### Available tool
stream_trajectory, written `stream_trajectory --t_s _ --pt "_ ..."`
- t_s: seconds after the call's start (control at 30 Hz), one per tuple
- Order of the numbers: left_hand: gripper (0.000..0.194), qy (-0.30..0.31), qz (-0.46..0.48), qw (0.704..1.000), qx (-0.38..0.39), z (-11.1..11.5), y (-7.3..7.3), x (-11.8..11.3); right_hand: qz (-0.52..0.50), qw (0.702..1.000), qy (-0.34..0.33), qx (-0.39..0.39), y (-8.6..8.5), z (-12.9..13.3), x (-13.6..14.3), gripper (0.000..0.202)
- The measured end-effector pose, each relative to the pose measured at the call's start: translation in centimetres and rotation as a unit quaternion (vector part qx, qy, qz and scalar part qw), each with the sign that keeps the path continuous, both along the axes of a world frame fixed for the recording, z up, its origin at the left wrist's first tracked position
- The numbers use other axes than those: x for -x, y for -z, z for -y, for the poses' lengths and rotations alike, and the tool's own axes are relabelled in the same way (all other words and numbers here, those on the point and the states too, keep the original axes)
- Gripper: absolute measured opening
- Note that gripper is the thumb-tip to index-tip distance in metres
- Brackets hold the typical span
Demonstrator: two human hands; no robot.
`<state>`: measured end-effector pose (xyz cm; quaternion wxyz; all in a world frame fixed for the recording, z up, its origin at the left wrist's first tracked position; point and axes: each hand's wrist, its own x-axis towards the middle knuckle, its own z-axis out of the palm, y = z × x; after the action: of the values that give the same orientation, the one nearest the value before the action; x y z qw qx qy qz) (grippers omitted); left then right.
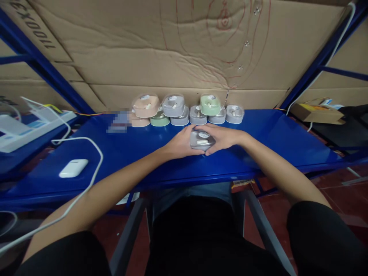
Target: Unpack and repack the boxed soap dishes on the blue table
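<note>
Between my two hands is a small grey box with a clear lid (pixel 202 140), a round label and a pale oblong piece on top. My left hand (pixel 181 142) grips its left side, and my right hand (pixel 225 137) wraps round its right side. Just behind them, similar boxes stand in a row. A peach box (pixel 145 106), a grey box (pixel 173 105) and a green box (pixel 211 105) are stacked on top of others. At the row's right end sits another grey box (pixel 235 114).
The boxes are on a blue table (pixel 276 142) before a cardboard wall (pixel 120 65). A white earphone case (pixel 74 168) lies left, beside a white cable (pixel 99 165) crossing over my left arm. A power strip (pixel 31 130) is far left, an open carton (pixel 314 114) far right.
</note>
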<state>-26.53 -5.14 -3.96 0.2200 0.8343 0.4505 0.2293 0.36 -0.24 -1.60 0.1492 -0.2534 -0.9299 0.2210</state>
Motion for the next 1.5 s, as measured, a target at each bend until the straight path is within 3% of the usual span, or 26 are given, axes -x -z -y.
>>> stream_trajectory --t_s 0.17,0.47,0.73,0.87,1.07,1.23,1.4,1.5 --pt "0.137 -0.020 0.020 0.999 0.018 -0.2 0.2 1.3 -0.031 0.999 0.038 -0.005 0.5 0.5 1.7 0.105" --pt "0.151 -0.019 0.034 0.999 0.011 -0.5 -0.4 1.8 -0.106 0.989 0.106 0.003 -0.9 -0.2 -1.6 0.092" --pt "0.133 -0.002 -0.057 0.998 -0.013 -1.1 -1.5 3.8 0.018 0.976 0.218 -0.019 -0.2 -1.8 -3.7 0.092" --pt "0.120 0.030 -0.086 0.996 -0.008 -0.8 -2.3 4.1 0.097 0.971 0.216 -0.021 0.3 -2.1 -3.7 0.097" --pt "0.119 0.049 -0.071 0.996 -0.014 -0.2 -2.8 4.0 0.152 0.966 0.205 -0.046 1.2 -2.9 -4.4 0.114" --pt "0.124 0.041 -0.014 0.998 -0.056 -0.2 -2.3 3.6 0.108 0.971 0.190 -0.095 0.5 -2.4 -4.6 0.101" --pt "0.127 0.022 0.066 0.993 -0.097 -0.6 -1.4 3.8 0.008 0.993 0.097 -0.069 -1.1 -0.4 -3.9 0.117" --pt "0.130 0.012 0.119 0.985 -0.126 -1.1 -0.6 3.8 -0.071 0.995 0.051 -0.052 -0.5 0.8 -1.8 0.122"
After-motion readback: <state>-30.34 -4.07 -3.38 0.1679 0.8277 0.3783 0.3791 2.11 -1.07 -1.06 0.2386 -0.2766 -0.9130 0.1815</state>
